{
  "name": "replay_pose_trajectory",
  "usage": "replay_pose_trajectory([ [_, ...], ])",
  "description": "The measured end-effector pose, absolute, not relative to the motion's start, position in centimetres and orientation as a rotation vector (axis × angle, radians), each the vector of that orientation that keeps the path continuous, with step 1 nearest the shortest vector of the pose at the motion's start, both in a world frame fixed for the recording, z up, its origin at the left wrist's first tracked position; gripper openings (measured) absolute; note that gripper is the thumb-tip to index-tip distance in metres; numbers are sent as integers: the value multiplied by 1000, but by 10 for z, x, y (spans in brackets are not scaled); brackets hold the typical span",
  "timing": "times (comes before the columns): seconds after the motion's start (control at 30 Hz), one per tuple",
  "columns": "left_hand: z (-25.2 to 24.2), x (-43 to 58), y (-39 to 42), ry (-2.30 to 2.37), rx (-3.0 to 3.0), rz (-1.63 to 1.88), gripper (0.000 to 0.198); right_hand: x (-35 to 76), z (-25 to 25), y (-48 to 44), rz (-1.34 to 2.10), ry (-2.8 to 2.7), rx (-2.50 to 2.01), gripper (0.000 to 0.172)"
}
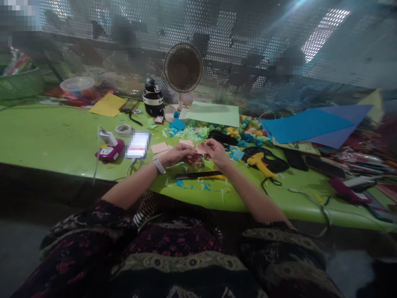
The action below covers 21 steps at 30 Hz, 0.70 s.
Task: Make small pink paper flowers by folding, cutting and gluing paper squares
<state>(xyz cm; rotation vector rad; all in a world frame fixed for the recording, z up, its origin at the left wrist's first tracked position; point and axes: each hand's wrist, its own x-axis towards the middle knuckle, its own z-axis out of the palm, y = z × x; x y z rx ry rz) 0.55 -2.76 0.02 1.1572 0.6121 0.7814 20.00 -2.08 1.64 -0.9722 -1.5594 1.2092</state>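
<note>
My left hand (180, 155) and my right hand (215, 151) meet above the green table (46, 136), near its front edge. Both pinch a small pale pink piece of paper (200, 148) between their fingertips. A white band sits on my left wrist. More pink paper squares (159, 147) lie just left of the hands. A black and yellow cutter (201, 176) lies on the table under my wrists, among blue and green paper scraps.
A phone (137, 145) and a pink tape dispenser (109, 151) lie to the left. A yellow glue gun (260, 163), blue paper sheets (310, 124), a small fan (182, 70), a black bottle (153, 99) and a pale green sheet (214, 114) stand behind. Clutter fills the right side.
</note>
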Motion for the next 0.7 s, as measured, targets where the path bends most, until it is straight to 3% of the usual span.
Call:
replay_pose_trajectory([
  [0.4,1,6,-29,579,1189,681,40,197,15,-25,1130,-1652,-962,59],
  [0.7,-1,1,-26,535,1202,675,29,198,17,-25,1066,-1645,-995,58],
])
